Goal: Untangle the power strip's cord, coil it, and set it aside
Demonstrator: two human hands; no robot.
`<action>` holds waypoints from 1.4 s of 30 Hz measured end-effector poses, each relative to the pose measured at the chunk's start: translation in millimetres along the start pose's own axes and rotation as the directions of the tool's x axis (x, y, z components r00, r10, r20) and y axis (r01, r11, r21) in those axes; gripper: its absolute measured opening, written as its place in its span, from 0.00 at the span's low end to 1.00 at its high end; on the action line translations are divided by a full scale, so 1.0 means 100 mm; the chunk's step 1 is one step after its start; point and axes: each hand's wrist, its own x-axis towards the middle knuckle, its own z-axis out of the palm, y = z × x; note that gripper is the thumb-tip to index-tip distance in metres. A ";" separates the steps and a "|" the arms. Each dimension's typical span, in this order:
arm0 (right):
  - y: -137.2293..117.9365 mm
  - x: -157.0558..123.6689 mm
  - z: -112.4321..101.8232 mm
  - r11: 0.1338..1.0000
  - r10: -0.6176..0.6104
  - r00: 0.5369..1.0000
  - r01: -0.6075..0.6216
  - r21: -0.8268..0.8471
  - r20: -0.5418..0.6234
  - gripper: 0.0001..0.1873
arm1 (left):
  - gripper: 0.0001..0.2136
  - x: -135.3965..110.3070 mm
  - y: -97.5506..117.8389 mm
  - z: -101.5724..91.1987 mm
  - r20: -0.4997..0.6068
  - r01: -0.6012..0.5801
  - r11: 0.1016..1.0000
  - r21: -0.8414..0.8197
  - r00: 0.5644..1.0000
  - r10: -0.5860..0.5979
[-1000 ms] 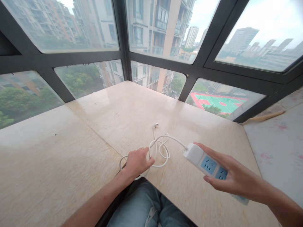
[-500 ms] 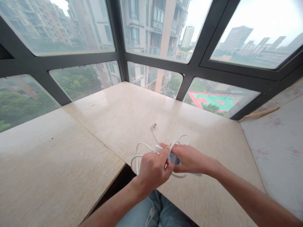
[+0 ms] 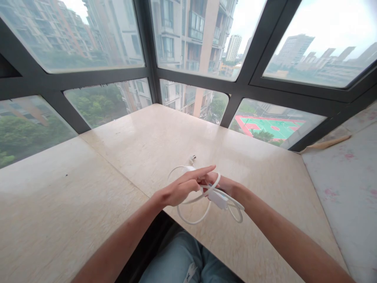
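Observation:
A white power strip (image 3: pixel 218 199) is held just above the stone-like ledge, tilted, its white power cord (image 3: pixel 193 223) looped loosely around it. My right hand (image 3: pixel 224 183) grips the strip from behind; its fingers are largely hidden by the cord and my other hand. My left hand (image 3: pixel 184 185) lies across the strip, the index finger stretched out and the thumb side pinched at the cord. The plug (image 3: pixel 192 159) at the cord's end rests on the ledge, just beyond my hands.
The pale ledge (image 3: pixel 118 157) has a seam and a step at its front edge, with a dark gap (image 3: pixel 153 236) below. Dark-framed windows (image 3: pixel 194 74) run along the back. A flowered wall (image 3: pixel 347 184) stands at right. My legs (image 3: pixel 179 259) are at the bottom.
My hands have turned the strip, and its white end now points toward the lower right. More cord loops lie across it. My left hand has flattened, with its index finger extended.

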 end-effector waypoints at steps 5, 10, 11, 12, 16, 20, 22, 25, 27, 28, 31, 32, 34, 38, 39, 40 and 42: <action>-0.10 -0.16 0.03 0.923 0.087 0.977 -0.006 -0.384 0.195 0.26 | 0.36 0.05 -0.07 -0.14 -0.039 0.096 0.995 0.023 0.995 -0.095; -0.10 -0.23 -0.02 0.903 0.148 0.905 0.041 -0.429 0.399 0.39 | 0.29 0.02 -0.06 -0.19 -0.073 0.053 0.964 0.260 0.997 -0.035; -0.07 -0.23 -0.04 0.909 0.122 0.908 0.060 -0.413 0.401 0.40 | 0.27 0.00 -0.04 -0.18 -0.085 0.037 0.955 0.296 0.996 -0.012; -0.03 -0.23 -0.06 0.919 0.092 0.913 0.076 -0.388 0.397 0.41 | 0.26 -0.04 -0.01 -0.18 -0.093 0.022 0.941 0.338 0.996 0.011; 0.14 -0.28 -0.16 0.982 0.039 0.949 0.021 -0.185 0.314 0.45 | 0.29 -0.24 0.05 -0.15 -0.083 -0.009 0.808 0.589 0.994 0.071; 0.16 -0.37 -0.20 0.998 0.070 0.976 -0.068 -0.019 0.208 0.43 | 0.20 -0.41 -0.11 -0.19 -0.168 0.028 0.648 0.761 0.973 0.156; 0.13 -0.40 -0.18 0.999 0.048 0.982 -0.048 -0.005 0.182 0.41 | 0.13 -0.44 -0.24 -0.24 -0.233 0.085 0.559 0.825 0.952 0.200; 0.07 -0.44 -0.15 0.999 0.034 0.990 -0.034 -0.003 0.136 0.40 | 0.12 -0.45 -0.40 -0.27 -0.304 0.194 0.391 0.900 0.921 0.242; 0.06 -0.47 -0.14 1.000 0.030 0.995 -0.030 0.001 0.094 0.40 | 0.13 -0.46 -0.46 -0.26 -0.330 0.252 0.279 0.926 0.902 0.279; 0.05 -0.48 -0.14 1.000 0.024 0.997 -0.024 0.006 0.071 0.40 | 0.12 -0.47 -0.47 -0.26 -0.338 0.274 0.237 0.932 0.892 0.300; 0.06 -0.53 -0.16 1.000 0.010 1.000 -0.010 0.018 0.027 0.40 | 0.12 -0.49 -0.47 -0.25 -0.367 0.320 0.190 0.928 0.873 0.321; 0.06 -0.54 -0.18 1.000 0.021 0.999 -0.022 0.017 0.035 0.40 | 0.13 -0.49 -0.47 -0.27 -0.382 0.337 0.191 0.922 0.871 0.309; 0.07 -0.57 -0.21 0.998 0.065 0.993 -0.066 0.011 0.097 0.40 | 0.14 -0.47 -0.47 -0.31 -0.416 0.365 0.218 0.905 0.862 0.288; 0.15 -0.54 -0.23 0.992 0.057 0.918 -0.097 0.083 0.392 0.43 | 0.13 -0.39 -0.56 -0.37 -0.437 0.291 0.461 0.838 0.864 0.250; 0.19 -0.50 -0.21 0.989 -0.003 0.887 -0.066 0.132 0.461 0.43 | 0.12 -0.36 -0.61 -0.36 -0.431 0.259 0.535 0.804 0.874 0.224; 0.22 -0.46 -0.18 0.980 -0.084 0.861 -0.019 0.197 0.502 0.44 | 0.12 -0.34 -0.66 -0.35 -0.428 0.241 0.595 0.767 0.883 0.194; 0.28 -0.36 -0.07 0.931 -0.277 0.830 0.107 0.349 0.485 0.45 | 0.12 -0.30 -0.76 -0.29 -0.428 0.250 0.647 0.721 0.894 0.132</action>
